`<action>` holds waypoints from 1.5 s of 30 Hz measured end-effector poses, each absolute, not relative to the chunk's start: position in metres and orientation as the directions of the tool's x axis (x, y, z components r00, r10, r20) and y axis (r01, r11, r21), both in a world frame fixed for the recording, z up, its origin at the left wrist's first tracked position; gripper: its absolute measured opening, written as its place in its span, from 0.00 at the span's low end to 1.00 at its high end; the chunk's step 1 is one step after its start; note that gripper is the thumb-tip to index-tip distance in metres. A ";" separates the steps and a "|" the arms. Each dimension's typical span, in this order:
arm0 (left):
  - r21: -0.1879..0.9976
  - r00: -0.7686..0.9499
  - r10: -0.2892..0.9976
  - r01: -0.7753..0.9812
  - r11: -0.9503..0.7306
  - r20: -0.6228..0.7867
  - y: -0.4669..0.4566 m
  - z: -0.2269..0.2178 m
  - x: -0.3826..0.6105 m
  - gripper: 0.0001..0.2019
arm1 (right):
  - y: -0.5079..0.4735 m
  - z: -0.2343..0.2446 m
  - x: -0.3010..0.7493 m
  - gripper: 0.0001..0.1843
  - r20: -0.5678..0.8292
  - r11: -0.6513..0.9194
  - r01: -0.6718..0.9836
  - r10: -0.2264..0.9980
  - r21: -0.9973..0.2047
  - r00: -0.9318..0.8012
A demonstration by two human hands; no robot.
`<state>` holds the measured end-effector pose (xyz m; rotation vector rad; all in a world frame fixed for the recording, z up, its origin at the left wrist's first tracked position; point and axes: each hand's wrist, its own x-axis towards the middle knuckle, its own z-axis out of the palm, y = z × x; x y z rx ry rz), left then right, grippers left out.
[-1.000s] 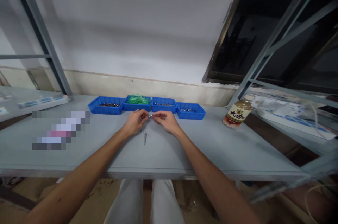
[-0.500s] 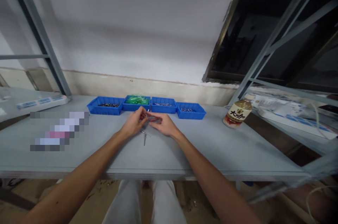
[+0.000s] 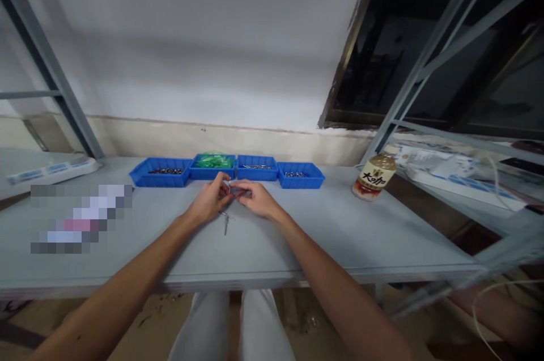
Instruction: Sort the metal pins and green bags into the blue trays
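My left hand (image 3: 209, 200) pinches a small, thin metal piece (image 3: 229, 186), held upright between thumb and fingers just above the table. My right hand (image 3: 258, 200) meets it from the other side, its thumb and fingertips closed in close to the same piece. Whether the right fingertips hold a second small part cannot be made out. Below the left fingers, thin silvery metal pieces (image 3: 226, 225) lie on the grey table (image 3: 263, 247). Behind the hands stands a blue bin (image 3: 212, 173) with green plastic-looking items (image 3: 211, 160) in it.
More blue bins line the back, with small metal parts: one at left (image 3: 160, 181), one at centre right (image 3: 256, 174), one at right (image 3: 301, 183). A labelled bottle (image 3: 374, 177) stands to the right. A blurred-out patch (image 3: 83, 219) covers something at left.
The view has shifted slightly, so bins and bottle sit further left. Both hands stay together over the same spot; the metal piece between them shows less of its length.
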<state>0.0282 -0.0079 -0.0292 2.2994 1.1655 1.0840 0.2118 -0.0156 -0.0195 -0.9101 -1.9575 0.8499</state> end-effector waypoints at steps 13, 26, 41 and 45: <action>0.565 0.437 0.775 0.531 -0.632 0.456 -0.011 -0.028 0.030 0.18 | -0.020 -0.022 0.209 0.19 0.475 0.636 0.413 0.767 -0.652 -0.431; 0.588 0.330 0.811 0.564 -0.580 0.483 -0.018 -0.018 0.035 0.13 | -0.016 -0.024 0.206 0.23 0.485 0.594 0.476 0.804 -0.649 -0.343; 0.547 0.160 0.821 0.674 -0.496 0.548 -0.015 -0.015 0.030 0.10 | -0.017 -0.016 0.204 0.23 0.558 0.558 0.470 0.815 -0.684 -0.155; 0.456 0.302 0.827 0.719 -0.525 0.474 -0.014 -0.015 0.029 0.20 | -0.006 -0.007 0.221 0.24 0.692 0.504 0.624 0.717 -0.597 0.084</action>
